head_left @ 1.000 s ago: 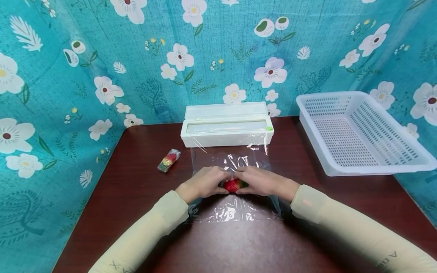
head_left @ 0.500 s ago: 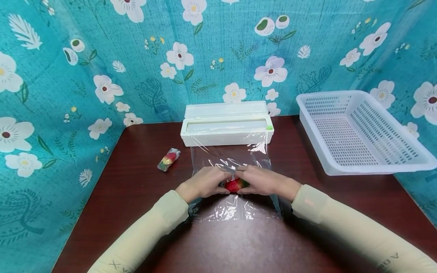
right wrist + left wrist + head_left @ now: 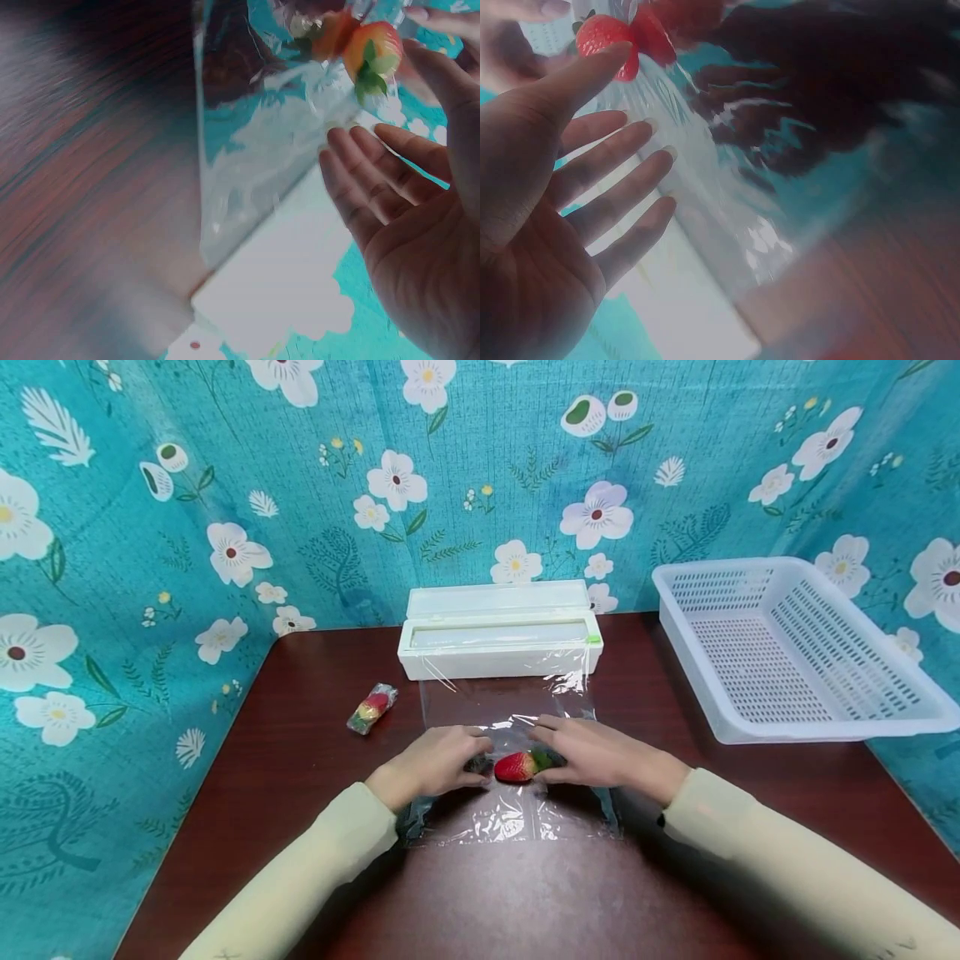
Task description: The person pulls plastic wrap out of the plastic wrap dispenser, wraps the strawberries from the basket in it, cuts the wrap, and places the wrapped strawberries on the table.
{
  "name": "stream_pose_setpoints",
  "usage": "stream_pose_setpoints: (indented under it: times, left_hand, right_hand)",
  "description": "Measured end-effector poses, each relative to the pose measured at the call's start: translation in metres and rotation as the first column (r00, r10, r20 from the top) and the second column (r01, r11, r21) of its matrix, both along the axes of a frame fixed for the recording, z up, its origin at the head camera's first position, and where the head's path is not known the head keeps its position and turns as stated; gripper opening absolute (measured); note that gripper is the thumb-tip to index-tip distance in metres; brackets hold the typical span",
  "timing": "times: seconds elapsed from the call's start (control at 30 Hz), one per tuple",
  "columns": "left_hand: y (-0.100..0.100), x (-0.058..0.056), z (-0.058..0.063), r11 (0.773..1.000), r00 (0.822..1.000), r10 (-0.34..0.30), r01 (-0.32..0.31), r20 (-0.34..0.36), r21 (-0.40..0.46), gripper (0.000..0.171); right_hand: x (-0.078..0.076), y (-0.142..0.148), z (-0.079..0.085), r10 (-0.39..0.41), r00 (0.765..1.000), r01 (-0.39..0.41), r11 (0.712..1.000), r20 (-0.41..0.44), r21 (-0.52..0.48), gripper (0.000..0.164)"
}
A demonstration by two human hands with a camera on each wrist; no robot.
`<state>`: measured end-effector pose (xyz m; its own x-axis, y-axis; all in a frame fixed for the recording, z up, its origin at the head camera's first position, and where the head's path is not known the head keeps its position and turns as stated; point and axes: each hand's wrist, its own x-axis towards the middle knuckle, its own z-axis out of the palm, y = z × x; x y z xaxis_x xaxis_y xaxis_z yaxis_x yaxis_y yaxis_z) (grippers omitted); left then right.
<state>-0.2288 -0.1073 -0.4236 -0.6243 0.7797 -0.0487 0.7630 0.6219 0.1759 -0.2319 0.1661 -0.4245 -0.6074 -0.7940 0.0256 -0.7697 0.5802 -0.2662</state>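
A red strawberry (image 3: 514,767) with green leaves lies on a sheet of clear cling film (image 3: 502,702) on the dark table. To its left, my left hand (image 3: 435,762) hovers close with thumb and fingers spread apart. On the leaf side, the fingers of my right hand (image 3: 592,752) are extended, thumb near the leaves. In the left wrist view the strawberry (image 3: 600,36) appears beyond my thumb tip, its reflection in the film. From the right wrist its leafy end (image 3: 371,64) shows above the straight fingers (image 3: 367,165).
The film runs back to a white cling film dispenser (image 3: 498,664) with its lid raised, near the floral curtain (image 3: 465,460). Left of the film lies a wrapped strawberry (image 3: 372,707). A white plastic basket (image 3: 693,685) stands at the back right.
Both hands have let go of the strawberry and drawn apart, left hand leftward, right hand rightward. The strawberry stays on the film, now more fully in view.
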Motion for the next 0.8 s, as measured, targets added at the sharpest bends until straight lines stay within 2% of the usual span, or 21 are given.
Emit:
stream_pose_setpoints:
  times: [0.1,0.23,0.33,0.43,0.6,0.7,0.8]
  left_hand:
    - [-0.018,0.012,0.003,1.0,1.0,0.012,-0.012,-0.009,0.011,0.033]
    - [-0.039,0.029,0.001,1.0,0.998,0.023,-0.024,0.063,0.019,0.02]
    - [-0.049,0.039,-0.003,0.999,0.993,0.024,-0.027,0.118,0.025,0.014]
    - [-0.054,0.044,-0.005,0.999,0.989,0.038,-0.042,0.145,0.023,0.015]
    - [-0.057,0.047,-0.006,0.998,0.985,0.056,-0.06,0.162,0.019,0.018]
    - [-0.06,0.05,-0.003,0.998,0.989,0.051,-0.056,0.136,0.03,0.02]
    - [-0.064,0.057,0.002,0.999,0.993,0.039,-0.043,0.113,0.033,0.02]
  right_hand:
    - [0.012,0.019,0.002,-0.006,0.999,0.006,1.0,-0.047,-0.006,0.043]
    - [0.03,0.041,-0.003,0.036,0.999,-0.035,0.998,0.012,-0.044,0.019]
    - [0.042,0.051,-0.01,0.075,0.997,-0.073,0.995,0.033,-0.067,0.012]
    - [0.049,0.058,-0.015,0.073,0.997,-0.07,0.994,0.029,-0.083,0.01]
    - [0.054,0.065,-0.014,0.046,0.998,-0.042,0.996,0.043,-0.082,0.01]
    - [0.057,0.068,-0.011,0.047,0.999,-0.047,0.996,-0.004,-0.073,0.014]
    - [0.063,0.072,-0.009,0.082,0.992,-0.09,0.993,-0.099,-0.081,0.018]
